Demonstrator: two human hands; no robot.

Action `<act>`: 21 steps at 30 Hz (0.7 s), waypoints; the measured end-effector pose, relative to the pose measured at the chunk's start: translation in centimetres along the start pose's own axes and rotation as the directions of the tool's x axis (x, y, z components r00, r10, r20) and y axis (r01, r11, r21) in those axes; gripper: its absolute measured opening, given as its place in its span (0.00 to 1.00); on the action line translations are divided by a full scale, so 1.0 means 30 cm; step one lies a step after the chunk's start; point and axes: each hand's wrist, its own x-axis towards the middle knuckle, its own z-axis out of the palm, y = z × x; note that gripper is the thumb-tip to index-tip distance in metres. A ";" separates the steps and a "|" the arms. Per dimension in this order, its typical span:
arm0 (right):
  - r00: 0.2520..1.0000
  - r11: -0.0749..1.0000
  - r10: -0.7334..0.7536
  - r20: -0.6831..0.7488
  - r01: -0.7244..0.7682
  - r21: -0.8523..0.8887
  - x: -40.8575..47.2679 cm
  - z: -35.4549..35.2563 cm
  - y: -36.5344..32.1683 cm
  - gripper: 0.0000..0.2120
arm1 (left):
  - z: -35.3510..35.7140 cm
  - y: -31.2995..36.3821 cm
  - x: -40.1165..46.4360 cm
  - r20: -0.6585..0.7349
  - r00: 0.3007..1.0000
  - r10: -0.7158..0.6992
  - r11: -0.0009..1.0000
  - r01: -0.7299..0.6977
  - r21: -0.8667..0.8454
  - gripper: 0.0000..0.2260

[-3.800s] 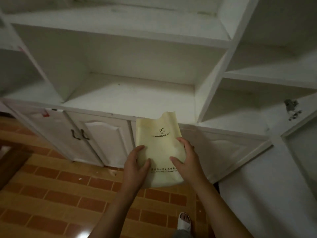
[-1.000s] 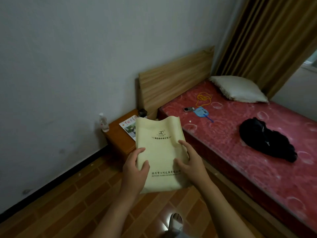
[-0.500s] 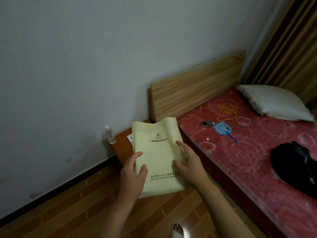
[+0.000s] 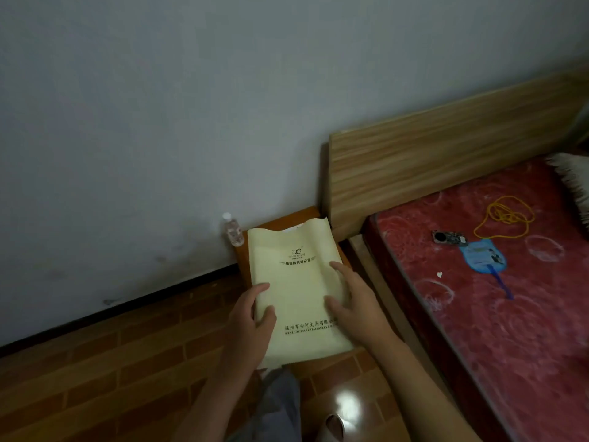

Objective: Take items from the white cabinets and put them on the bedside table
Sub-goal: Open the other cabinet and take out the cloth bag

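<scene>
both hands hold a pale yellow notebook [image 4: 299, 291] by its long edges, cover up, printed lines facing the camera. the left hand [image 4: 251, 317] grips the left edge: its thumb lies curled over the cover and its fingers go under the book, out of sight. the right hand [image 4: 353, 301] grips the right edge with thumb and forefinger spread across the cover; its other fingers wrap round the side and are hidden. beyond the fingertips, the far end of the notebook curls upward and covers most of the orange-brown bedside table [image 4: 287, 218], of which only a strip of the top at the far edge and a sliver along each side show; whether the book touches the table top or hangs just above it cannot be told. a bit of white paper [image 4: 291, 230] peeks out past the book's far edge. just left of that far end, a small clear water bottle [image 4: 233, 229] with a white cap stands against the grey wall [image 4: 191, 106]. right of the right hand, past a wooden bed rail, lies the red patterned mattress [image 4: 510, 314], with a wooden headboard [image 4: 446, 154] behind it. on the mattress, well apart from the grip, are a coil of yellow cord [image 4: 506, 218], a small dark gadget [image 4: 449, 238], a blue hand fan [image 4: 484, 256] and the fringe of a white pillow [image 4: 573, 183]. below the wrists is brown brick-patterned floor [image 4: 111, 362], and a pale slipper [image 4: 334, 425] shows near the bottom edge.
</scene>
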 end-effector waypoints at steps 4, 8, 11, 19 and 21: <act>0.998 0.999 0.031 0.049 -0.030 -0.029 0.144 0.048 0.022 0.33 | 0.012 -0.059 0.134 -0.001 0.999 -0.042 0.999 0.042 -0.018 0.19; 0.994 0.996 0.064 0.091 -0.057 -0.072 0.301 0.095 0.034 0.33 | 0.014 -0.117 0.296 0.016 0.997 -0.069 0.995 0.070 -0.068 0.18; 0.989 0.991 0.089 0.118 -0.076 -0.111 0.427 0.140 0.047 0.33 | 0.016 -0.168 0.422 0.035 0.995 -0.093 0.992 0.096 -0.083 0.18; 0.969 0.974 0.161 0.187 -0.126 -0.187 0.737 0.291 0.133 0.33 | 0.038 -0.323 0.688 0.099 0.988 -0.120 0.992 0.123 -0.031 0.18; 0.957 0.968 0.197 0.212 -0.155 -0.198 0.785 0.327 0.172 0.33 | 0.060 -0.370 0.736 0.109 0.985 -0.137 0.990 0.139 -0.006 0.19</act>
